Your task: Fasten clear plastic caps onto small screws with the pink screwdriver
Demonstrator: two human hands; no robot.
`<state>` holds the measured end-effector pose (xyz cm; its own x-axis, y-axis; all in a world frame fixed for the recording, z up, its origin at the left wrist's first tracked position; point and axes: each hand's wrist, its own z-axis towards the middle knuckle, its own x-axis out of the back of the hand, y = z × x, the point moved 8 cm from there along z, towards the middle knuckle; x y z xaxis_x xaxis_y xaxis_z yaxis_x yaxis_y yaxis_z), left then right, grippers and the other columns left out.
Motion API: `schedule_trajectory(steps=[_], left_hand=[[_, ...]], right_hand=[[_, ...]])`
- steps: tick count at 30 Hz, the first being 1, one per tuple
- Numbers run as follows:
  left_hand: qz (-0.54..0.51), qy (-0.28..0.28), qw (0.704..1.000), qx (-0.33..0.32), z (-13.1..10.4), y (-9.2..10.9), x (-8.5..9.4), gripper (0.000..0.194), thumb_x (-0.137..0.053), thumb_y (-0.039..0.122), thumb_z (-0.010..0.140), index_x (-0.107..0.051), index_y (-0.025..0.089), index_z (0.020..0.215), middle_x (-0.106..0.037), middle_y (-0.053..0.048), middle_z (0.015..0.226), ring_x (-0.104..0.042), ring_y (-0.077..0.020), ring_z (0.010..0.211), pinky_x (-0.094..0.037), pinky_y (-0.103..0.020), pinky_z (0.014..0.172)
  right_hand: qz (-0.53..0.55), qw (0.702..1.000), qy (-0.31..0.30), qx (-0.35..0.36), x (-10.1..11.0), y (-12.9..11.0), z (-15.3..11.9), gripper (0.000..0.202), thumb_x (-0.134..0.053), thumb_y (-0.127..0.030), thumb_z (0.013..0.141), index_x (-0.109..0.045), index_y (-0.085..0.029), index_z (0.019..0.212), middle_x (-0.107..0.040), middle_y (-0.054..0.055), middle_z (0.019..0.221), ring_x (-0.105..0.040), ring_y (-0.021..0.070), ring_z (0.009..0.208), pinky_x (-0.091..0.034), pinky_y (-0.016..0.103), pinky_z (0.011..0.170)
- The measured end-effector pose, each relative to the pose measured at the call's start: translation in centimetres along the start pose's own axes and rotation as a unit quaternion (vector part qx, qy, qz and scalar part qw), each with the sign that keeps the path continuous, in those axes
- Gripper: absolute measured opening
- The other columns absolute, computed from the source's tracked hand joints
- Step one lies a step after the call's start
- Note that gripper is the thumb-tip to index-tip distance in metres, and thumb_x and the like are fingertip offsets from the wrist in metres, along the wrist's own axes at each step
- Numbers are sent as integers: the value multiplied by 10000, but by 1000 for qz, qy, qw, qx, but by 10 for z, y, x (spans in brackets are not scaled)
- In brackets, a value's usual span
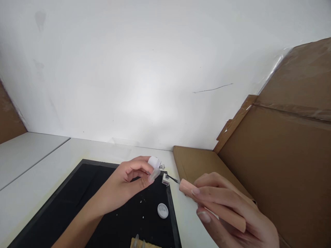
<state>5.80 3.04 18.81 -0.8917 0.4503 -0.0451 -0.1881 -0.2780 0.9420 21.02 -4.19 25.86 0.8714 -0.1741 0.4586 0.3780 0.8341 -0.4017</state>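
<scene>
My left hand [136, 177] is closed around a small white jar [153, 162], tipped to the right with a crumbly whitish-grey bit at its mouth. A long translucent nail tip [154, 175] shows at the thumb; whether it is worn or held I cannot tell. My right hand [232, 210] grips a brush [190, 188] with a peach-coloured handle and a thin dark end pointing left. That dark end meets, in this view, a small white block [166, 179] with dark marks; contact is unclear. Below lies a round white lid [162, 210].
A black mat [103, 193] with scattered white specks lies on the white table [46, 148]. Partly cut off at the bottom is a yellow sponge-like piece [152, 245] bearing translucent nail tips. Cardboard [289, 165] stands on the right, and a white wall [144, 69] rises behind.
</scene>
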Motion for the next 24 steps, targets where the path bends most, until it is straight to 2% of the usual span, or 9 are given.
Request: schedule_trajectory(steps=[4, 6, 10, 13, 19, 24], left_hand=[[150, 83, 983, -64, -3, 12, 8, 100, -577, 219, 875, -655, 238, 816, -633, -39, 1075, -530, -213, 1170, -481, -289, 856], [209, 109, 968, -92, -6, 17, 9, 105, -570, 210, 875, -660, 239, 830, -626, -55, 1150, -524, -235, 1195, -505, -302, 831], [310, 133, 924, -178, -14, 30, 4, 139, -547, 148, 881, -657, 233, 881, -585, -84, 1247, -633, -193, 994, -535, -284, 740], [373, 153, 882, -242, -20, 38, -2, 170, -541, 98, 877, -644, 228, 915, -570, -102, 1256, -652, -156, 880, -534, -287, 743], [458, 186, 825, -274, -23, 44, -10, 180, -540, 79, 870, -635, 218, 932, -525, -135, 1306, -649, -194, 914, -547, -333, 751], [494, 189, 798, -288, -26, 49, -15, 174, -528, 75, 870, -619, 210, 930, -530, -146, 1300, -633, -240, 993, -560, -345, 744]], right_hand=[[-9, 1000, -14, 5, -2, -1, 0, 197, -570, -70, 849, -622, -220, 966, -582, 10, 764, -554, 134, 674, -483, 251, 562], [-14, 1000, -20, 14, -2, -2, 1, 211, -562, -59, 848, -621, -215, 976, -574, 12, 780, -551, 127, 666, -476, 248, 550], [-63, 997, -33, 41, -7, -8, 0, 345, -553, -7, 827, -601, -188, 1116, -574, 37, 853, -564, 126, 690, -483, 251, 556], [-123, 990, -24, 60, -11, -13, -2, 357, -548, 9, 822, -590, -168, 1130, -576, 48, 868, -560, 124, 679, -471, 259, 553], [-196, 976, -25, 86, -17, -20, -4, 238, -520, -33, 870, -589, -151, 1065, -599, 40, 817, -575, 126, 660, -462, 273, 577], [-220, 971, -48, 83, -20, -19, -2, 233, -495, -91, 900, -580, -177, 1098, -600, 35, 788, -579, 132, 604, -449, 265, 518]])
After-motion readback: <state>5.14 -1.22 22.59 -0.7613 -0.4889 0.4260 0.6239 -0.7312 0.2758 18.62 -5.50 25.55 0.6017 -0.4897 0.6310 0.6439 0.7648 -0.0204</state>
